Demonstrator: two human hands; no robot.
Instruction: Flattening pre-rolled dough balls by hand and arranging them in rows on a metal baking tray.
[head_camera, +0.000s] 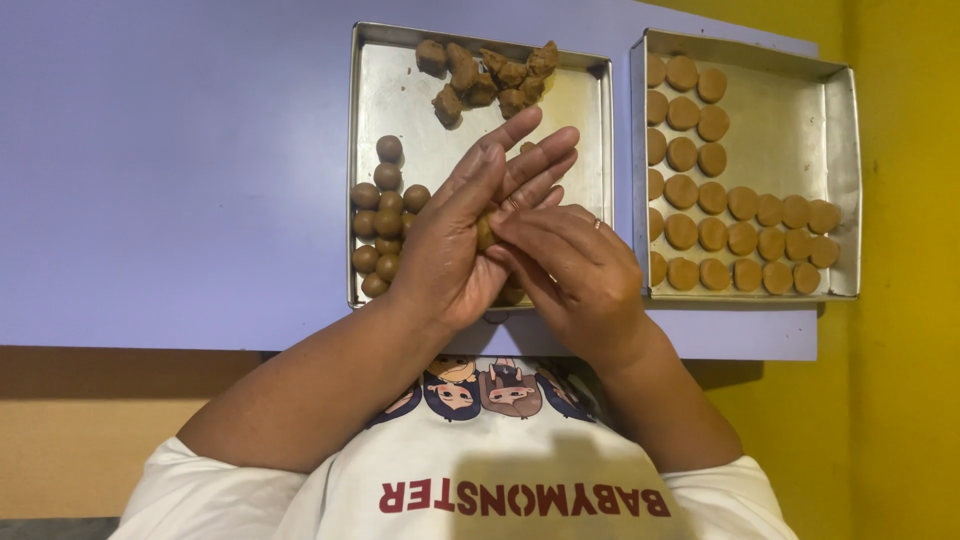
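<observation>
The left hand (455, 235) and right hand (570, 265) meet palm to palm over the near edge of the left tray (372, 70), pressed together on 1 brown dough piece (485, 233) that peeks out between them. The left hand's fingers lie straight, pointing far and right. Rolled balls (385, 220) sit just left of the hands, rough dough lumps (490, 75) at the tray's far end. Flattened discs (740, 235) fill the right tray (845, 180), nearer the right hand, on the pale table (170, 170).
</observation>
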